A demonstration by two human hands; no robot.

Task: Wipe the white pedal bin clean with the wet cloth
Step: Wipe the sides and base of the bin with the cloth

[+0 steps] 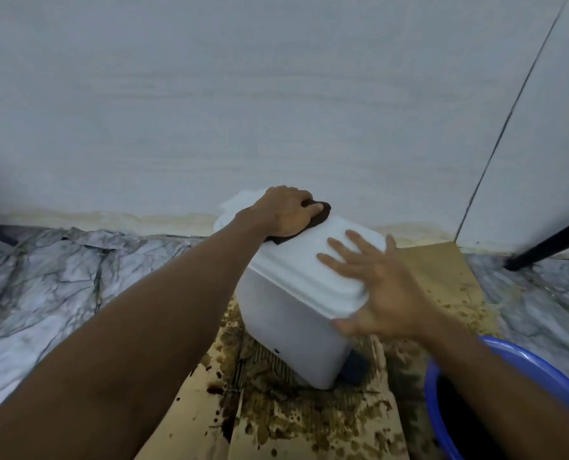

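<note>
left hand [284,210] clutched the dark wet cloth [321,212], scrubbing the lid's far edge; right hand [376,280] lay flat, bracing the white pedal bin [293,327]. sides looked next.

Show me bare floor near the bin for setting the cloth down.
Marbled floor left of the cardboard is bare. A smaller patch lies between cardboard and black leg. Crowded: pedal bin lid, under left hand, cloth and right hand.

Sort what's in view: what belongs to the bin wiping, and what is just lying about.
In use: bin, cloth, left hand holding the cloth, right hand flat on the lid.
Lying about: stained cardboard, blue basin (perhaps for rinsing), black pole.
</note>
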